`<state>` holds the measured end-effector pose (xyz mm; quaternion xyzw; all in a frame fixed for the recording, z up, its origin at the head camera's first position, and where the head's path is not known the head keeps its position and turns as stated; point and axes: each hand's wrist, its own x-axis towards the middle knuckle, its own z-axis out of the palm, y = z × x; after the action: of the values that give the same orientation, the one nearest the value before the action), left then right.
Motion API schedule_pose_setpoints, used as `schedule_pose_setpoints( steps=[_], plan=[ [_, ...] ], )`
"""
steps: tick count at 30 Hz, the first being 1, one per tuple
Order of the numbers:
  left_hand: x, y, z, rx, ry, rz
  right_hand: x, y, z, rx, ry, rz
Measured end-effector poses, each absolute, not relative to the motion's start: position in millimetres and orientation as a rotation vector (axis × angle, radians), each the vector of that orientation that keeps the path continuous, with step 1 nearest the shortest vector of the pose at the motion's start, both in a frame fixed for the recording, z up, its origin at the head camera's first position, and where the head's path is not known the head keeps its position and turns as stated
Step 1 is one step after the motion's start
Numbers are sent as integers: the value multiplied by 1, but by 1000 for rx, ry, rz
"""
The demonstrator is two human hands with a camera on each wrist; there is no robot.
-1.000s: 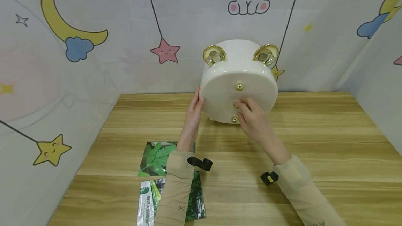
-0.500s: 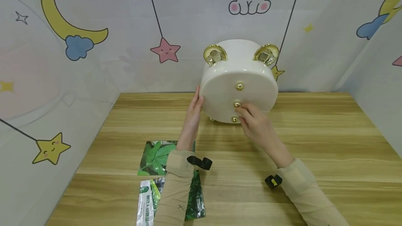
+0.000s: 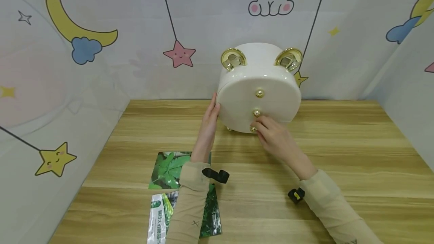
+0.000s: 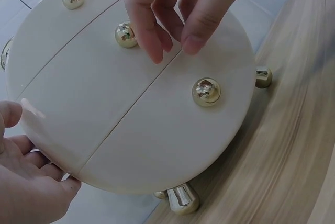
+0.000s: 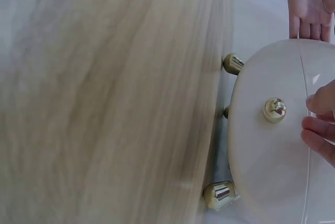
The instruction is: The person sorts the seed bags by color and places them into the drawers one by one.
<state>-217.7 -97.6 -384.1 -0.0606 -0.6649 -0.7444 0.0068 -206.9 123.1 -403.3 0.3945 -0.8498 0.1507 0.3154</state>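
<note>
Well, wood-grain counter [image 3: 356, 161]: one, below the left fingers [image 3: 210, 107] and right fingers [image 4: 148, 38]; anything pulled across it may skid, its top looking smooth.
Glossy white rounded cabinet [image 3: 237, 104]: one, beside the left fingers and behind the right; a hard pull could tip it forward, being steadied on one side only. Two seams part its front into three panels.
Glossy green leaf-printed sheets [image 3: 169, 172]: at least two, nearer the person than the left fingers; the beige sleeve [image 3: 188, 206] over them might drag them and hides the exact count.
Left fingers: one set, extended along the cabinet's side, thumb at the front edge, gripping nothing; they might slip on the slick finish.
Right fingers: one set, loosely bent, thumb and index apart, holding nothing.
Gold ear-shaped ornaments [image 3: 233, 59]: two, above both sets of fingers.
Tapered gold metallic feet [image 4: 183, 200]: three visible, below the fingers; a fourth cannot be told.
Round gold metallic knobs [image 4: 205, 92]: three, one just below the right fingers, two above; their polish could make a pinch slide off.
</note>
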Motion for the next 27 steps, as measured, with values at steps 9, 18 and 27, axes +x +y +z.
schedule_pose_setpoints(
  steps=[9, 18, 27],
  plan=[
    [-218, -98, -385, -174, -2097, -2327, -209, 121, -408, 1160, -2257, 241],
    [-219, -98, -385, -194, -2091, -2320, -212, 121, -413, 1159, -2239, 109],
    [-219, -98, -384, -162, -2107, -2298, -217, 121, -416, 1208, -2206, -86]
  ],
)
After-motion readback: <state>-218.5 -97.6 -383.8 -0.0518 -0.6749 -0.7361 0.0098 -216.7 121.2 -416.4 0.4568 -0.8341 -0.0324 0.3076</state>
